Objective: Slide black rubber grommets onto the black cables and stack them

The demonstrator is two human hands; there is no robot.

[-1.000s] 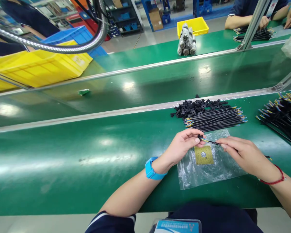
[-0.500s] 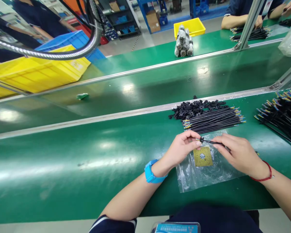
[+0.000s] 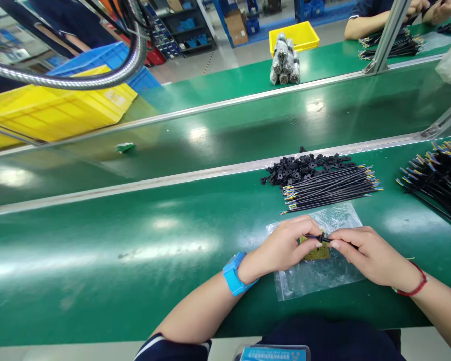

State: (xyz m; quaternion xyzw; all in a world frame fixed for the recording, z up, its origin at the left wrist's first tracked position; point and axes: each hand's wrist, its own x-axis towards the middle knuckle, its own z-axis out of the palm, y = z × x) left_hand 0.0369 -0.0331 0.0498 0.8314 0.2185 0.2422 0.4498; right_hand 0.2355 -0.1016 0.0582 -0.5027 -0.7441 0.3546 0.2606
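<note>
My left hand (image 3: 291,243) is closed in a pinch on a small black plastic piece (image 3: 322,237) sitting around a thin black cable. My right hand (image 3: 374,253) pinches that same cable just to the right of the piece, so the fingertips of both hands nearly meet. Below them, a yellow square pad (image 3: 316,253) lies on a clear plastic bag (image 3: 308,287), partly covered by my left fingers. Beyond the hands lies a row of black cables (image 3: 330,189) with coloured wire ends. Behind it is a heap of flat black pieces (image 3: 296,171).
A larger pile of black cables (image 3: 441,175) is at the right. A metal rail (image 3: 195,176) crosses the green bench. Past it stand wrapped bundles (image 3: 284,62), yellow bins (image 3: 302,37) and a co-worker's arm (image 3: 368,25). A metal hose (image 3: 97,82) hangs upper left.
Both hands have moved slightly nearer my body and closer together along the cable. My left hand has shifted right, its fingers now on the black piece and covering part of the yellow pad.
</note>
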